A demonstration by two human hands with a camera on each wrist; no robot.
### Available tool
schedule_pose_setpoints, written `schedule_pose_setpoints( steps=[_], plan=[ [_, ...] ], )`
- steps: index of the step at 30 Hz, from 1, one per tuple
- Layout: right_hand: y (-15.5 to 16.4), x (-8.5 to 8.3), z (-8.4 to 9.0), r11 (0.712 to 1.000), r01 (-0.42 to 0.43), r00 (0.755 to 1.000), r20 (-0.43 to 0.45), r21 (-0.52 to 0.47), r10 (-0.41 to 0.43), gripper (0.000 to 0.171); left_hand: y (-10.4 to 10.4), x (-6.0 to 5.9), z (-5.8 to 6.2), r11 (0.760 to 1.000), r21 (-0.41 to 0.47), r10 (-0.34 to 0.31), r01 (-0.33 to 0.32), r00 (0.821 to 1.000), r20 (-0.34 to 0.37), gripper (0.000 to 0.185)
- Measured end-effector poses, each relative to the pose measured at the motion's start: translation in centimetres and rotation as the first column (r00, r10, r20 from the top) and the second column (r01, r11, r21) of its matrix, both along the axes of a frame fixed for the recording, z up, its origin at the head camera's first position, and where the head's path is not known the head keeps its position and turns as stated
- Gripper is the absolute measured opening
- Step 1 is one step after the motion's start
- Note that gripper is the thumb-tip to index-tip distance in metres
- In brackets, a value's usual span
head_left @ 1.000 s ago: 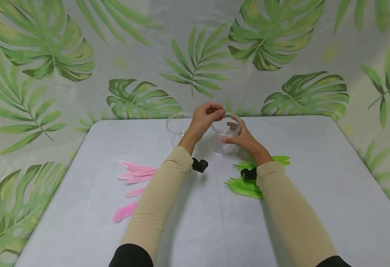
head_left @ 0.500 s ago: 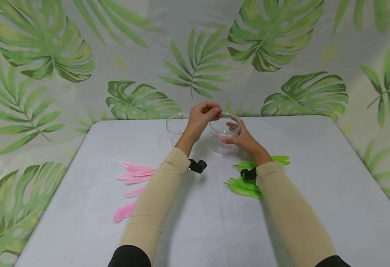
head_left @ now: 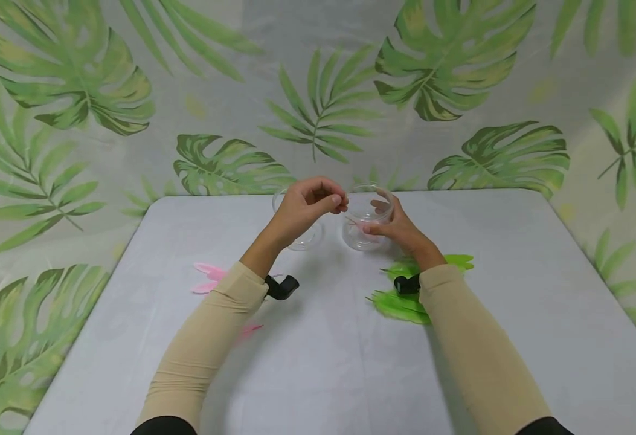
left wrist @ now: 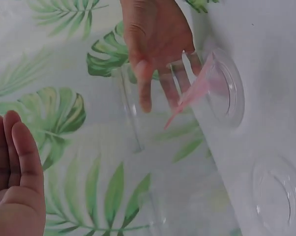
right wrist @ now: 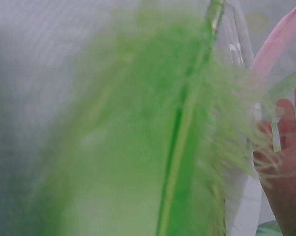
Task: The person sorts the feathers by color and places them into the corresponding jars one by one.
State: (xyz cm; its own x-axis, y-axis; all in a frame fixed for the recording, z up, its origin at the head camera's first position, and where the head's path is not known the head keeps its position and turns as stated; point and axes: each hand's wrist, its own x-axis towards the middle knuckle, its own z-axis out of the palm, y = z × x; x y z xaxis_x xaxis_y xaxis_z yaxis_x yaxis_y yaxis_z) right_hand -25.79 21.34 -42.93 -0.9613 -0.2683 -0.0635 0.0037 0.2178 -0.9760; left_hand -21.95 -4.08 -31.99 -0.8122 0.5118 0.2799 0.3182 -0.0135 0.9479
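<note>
My right hand point(head_left: 399, 226) grips a clear plastic cup point(head_left: 353, 237) from its right side, thumb in front and fingers behind. Inside that cup leans a pink feather point(left wrist: 199, 86), its thin end lying toward the opening in the left wrist view. My left hand point(head_left: 312, 208) is just left of the cup's rim, fingers loosely bent; nothing shows between them in the left wrist view. Behind it stands a second clear cup point(head_left: 308, 241), partly covered by the hand. In the right wrist view a green feather point(right wrist: 138, 123) fills much of the picture, blurred, close to the lens.
Pink feathers point(head_left: 211, 272) lie on the white-covered table point(head_left: 318, 362) at left, partly under my left sleeve. Several green feathers point(head_left: 399, 306) lie at right beneath my right wrist. A leaf-printed cloth point(head_left: 318, 109) hangs behind the table's far edge.
My left hand has drawn away from the cup's mouth, moving left and slightly down, its forearm now covering more of the pink feathers. My right hand and its cup have stayed in place.
</note>
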Motion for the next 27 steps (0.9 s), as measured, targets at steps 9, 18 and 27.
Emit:
schedule_pose_setpoints(
  steps=[9, 18, 27],
  plan=[
    [-0.2, 1.1, 1.9, 0.999, -0.033, 0.999, 0.016, -0.021, 0.033, 0.099, -6.2, 1.4, -0.6, 0.975, -0.187, -0.120, 0.121, 0.993, 0.013, 0.016],
    [-0.3, 1.7, 2.7, 0.999, -0.036, 0.999, 0.012, -0.004, 0.036, 0.098, -11.6, 1.3, -2.9, 0.945, -0.308, -0.078, 0.112, 0.990, 0.120, 0.024],
    [0.1, 0.6, 0.7, 1.000, -0.026, 0.999, 0.024, -0.011, 0.026, 0.100, -14.7, 0.7, -5.4, 0.848, -0.515, -0.029, 0.126, 0.981, 0.192, 0.027]
  ],
)
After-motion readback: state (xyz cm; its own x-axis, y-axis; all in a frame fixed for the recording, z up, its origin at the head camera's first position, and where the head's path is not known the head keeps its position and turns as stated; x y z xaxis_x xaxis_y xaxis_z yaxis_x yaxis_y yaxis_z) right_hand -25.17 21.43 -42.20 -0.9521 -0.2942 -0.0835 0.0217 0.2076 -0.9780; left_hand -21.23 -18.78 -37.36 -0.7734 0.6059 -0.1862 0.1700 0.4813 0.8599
